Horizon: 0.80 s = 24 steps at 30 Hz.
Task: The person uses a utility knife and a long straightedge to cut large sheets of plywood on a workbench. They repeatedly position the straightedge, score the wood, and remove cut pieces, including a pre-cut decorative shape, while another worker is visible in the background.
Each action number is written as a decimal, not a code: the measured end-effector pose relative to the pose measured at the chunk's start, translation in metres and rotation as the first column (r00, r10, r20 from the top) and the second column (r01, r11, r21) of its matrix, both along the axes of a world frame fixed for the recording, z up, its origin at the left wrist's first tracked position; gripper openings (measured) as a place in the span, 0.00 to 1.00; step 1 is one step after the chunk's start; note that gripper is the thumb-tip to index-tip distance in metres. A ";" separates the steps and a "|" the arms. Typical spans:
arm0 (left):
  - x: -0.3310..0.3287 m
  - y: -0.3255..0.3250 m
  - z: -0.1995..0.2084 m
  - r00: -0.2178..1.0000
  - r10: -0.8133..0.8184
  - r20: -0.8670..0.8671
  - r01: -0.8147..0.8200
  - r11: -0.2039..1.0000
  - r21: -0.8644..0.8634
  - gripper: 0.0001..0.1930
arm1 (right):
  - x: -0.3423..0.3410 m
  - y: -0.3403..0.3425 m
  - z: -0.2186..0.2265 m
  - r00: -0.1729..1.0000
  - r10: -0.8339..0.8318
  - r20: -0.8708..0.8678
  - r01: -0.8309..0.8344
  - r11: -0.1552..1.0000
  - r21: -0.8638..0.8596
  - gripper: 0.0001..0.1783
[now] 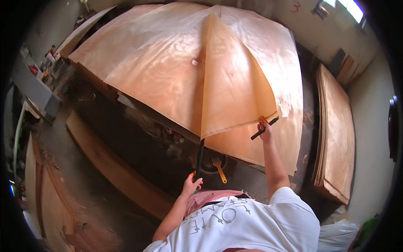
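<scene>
My right hand (265, 129) is closed at the near right corner of a thin, pale orange wood veneer sheet (235, 80). A short dark bar (257, 135) is also in its grip, crossing the fingers. The sheet is lifted and curls over a wide stack of veneer (155, 80); its far tip points away from me. Lower and to the left, my left hand (192, 184) is wrapped round a long black stick (200, 157). The stick's upper end meets the sheet's near left corner; whether it continues beneath is hidden. Orange covers show on some left fingertips.
A yellow-handled flat tool (220, 170) lies by a dark round container (226, 161) below the stack's near edge. Another veneer stack (336, 134) stands along the right wall. A long curved board (113, 168) and more sheets (52, 197) are at left.
</scene>
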<state>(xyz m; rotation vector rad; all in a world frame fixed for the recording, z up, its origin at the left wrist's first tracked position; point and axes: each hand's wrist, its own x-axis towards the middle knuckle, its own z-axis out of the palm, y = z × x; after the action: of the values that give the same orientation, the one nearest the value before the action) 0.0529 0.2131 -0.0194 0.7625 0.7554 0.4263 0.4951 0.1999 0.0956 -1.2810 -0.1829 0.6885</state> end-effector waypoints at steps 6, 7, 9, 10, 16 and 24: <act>-0.042 0.024 -0.026 0.960 0.009 -0.281 0.029 0.991 0.131 0.10 | -0.048 -0.035 -0.064 0.971 -0.134 -0.199 0.144 0.989 0.037 0.12; -0.040 0.031 -0.027 0.942 0.067 -0.328 0.003 0.978 0.211 0.12 | -0.058 -0.039 -0.071 0.971 -0.120 -0.208 0.130 0.991 0.037 0.12; -0.034 0.053 -0.031 0.890 0.160 -0.426 0.000 0.936 0.352 0.16 | -0.080 -0.040 -0.078 0.974 -0.106 -0.198 0.099 0.994 -0.044 0.12; -0.030 0.066 -0.031 0.886 0.177 -0.428 -0.002 0.926 0.378 0.16 | -0.092 -0.036 -0.076 0.967 -0.144 -0.209 0.123 0.986 -0.110 0.13; 0.000 0.111 -0.002 0.908 0.275 -0.316 -0.080 0.855 0.512 0.16 | -0.144 -0.034 -0.079 0.992 0.065 -0.104 -0.104 0.897 -0.430 0.15; 0.050 0.068 0.071 0.999 0.046 0.017 -0.049 0.862 0.504 0.25 | -0.193 0.007 -0.034 0.830 0.540 0.137 -0.401 0.750 -0.526 0.19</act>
<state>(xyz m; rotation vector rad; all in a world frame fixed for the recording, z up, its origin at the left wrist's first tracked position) 0.1029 0.2809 0.0516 1.2367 0.6630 0.6861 0.3018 0.2066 0.0612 -1.8441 -0.6278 1.0315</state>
